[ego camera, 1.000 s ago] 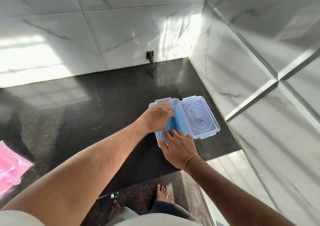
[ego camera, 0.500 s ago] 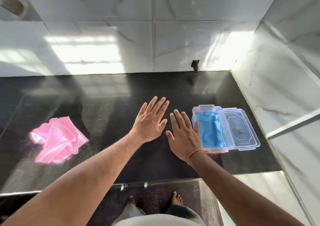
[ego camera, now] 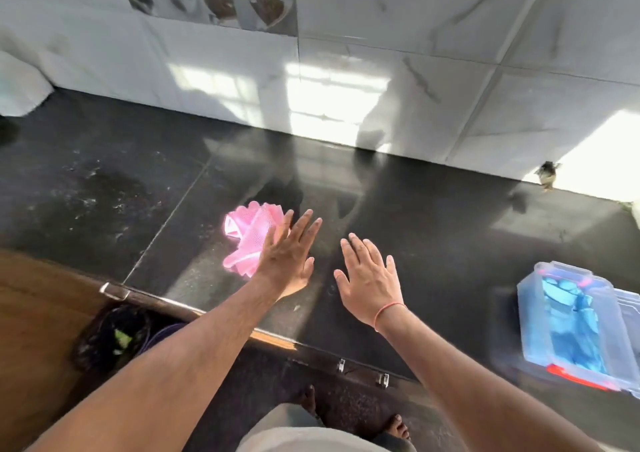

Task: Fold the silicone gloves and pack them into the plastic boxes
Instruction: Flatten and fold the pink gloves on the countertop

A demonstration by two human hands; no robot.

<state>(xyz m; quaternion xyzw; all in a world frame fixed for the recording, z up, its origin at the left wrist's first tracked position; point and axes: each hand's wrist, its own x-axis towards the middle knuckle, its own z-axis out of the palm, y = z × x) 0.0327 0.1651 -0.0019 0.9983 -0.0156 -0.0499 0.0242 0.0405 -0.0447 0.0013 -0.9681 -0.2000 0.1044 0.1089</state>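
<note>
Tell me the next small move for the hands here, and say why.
Probably bring the left hand down onto the pink gloves and grip them. They lie crumpled and unfolded on the black counter, the left hand's straight fingers already overlap them, and the blue gloves already sit in the plastic box. The right hand is open nearby.

Bright sun glare on tiles; motion-blurred, edges warped.

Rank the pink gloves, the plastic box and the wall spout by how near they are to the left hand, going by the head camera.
From the left hand:
1. pink gloves, just left of its fingers, partly hidden behind them.
2. plastic box, far right, near the counter's front edge, blue gloves inside.
3. wall spout, far right, at the back wall.
</note>
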